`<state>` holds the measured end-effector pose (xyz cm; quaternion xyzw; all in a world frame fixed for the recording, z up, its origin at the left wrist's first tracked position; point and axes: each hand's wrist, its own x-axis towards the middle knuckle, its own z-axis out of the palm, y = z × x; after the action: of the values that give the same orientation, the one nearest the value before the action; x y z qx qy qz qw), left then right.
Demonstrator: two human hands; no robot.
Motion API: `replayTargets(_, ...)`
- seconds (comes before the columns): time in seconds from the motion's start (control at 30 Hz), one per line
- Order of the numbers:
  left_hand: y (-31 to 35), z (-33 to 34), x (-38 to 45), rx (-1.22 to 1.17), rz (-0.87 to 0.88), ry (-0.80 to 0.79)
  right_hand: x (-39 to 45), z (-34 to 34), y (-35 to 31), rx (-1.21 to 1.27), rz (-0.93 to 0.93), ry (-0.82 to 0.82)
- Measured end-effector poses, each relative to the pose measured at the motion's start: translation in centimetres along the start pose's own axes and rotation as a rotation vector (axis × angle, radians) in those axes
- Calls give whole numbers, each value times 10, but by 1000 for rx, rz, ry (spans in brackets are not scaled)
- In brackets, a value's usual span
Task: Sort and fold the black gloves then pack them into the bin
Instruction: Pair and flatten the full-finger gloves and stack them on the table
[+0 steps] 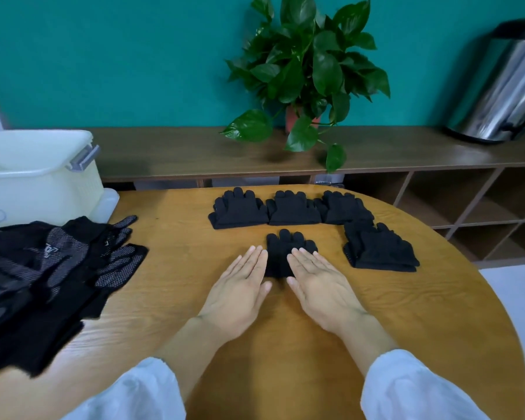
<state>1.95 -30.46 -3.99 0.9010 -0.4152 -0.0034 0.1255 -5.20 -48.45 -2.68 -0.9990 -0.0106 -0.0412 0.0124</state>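
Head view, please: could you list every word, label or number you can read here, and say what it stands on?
None can be read.
Pale printed mark on a dotted black glove in the loose pile: too blurred to read.
Folded black glove stacks, cream plastic bin, steel urn: no text shows.

A round wooden table (376, 313) fills the foreground. Behind it a long brown shelf unit (194, 150) runs along a teal wall (119, 56), with open cubbies (473, 204) at its right end. A leafy plant (309, 65) in a reddish pot (291, 118) stands on top near the middle, and a steel urn (503, 89) at the far right
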Motion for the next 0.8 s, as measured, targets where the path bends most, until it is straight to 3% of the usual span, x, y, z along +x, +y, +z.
replayTargets(0.23, -32, -36, -90, 59, -94, 105, -9, -10, -62, -49, -71, 293)
replayTargets(0.57, -99, -76, -191, 125, -229, 281, 10, -26, -184, -89, -303, 405)
replayTargets(0.8, -157, -93, -217, 195, -293, 309, 46, -25, -233, -75, -399, 424)
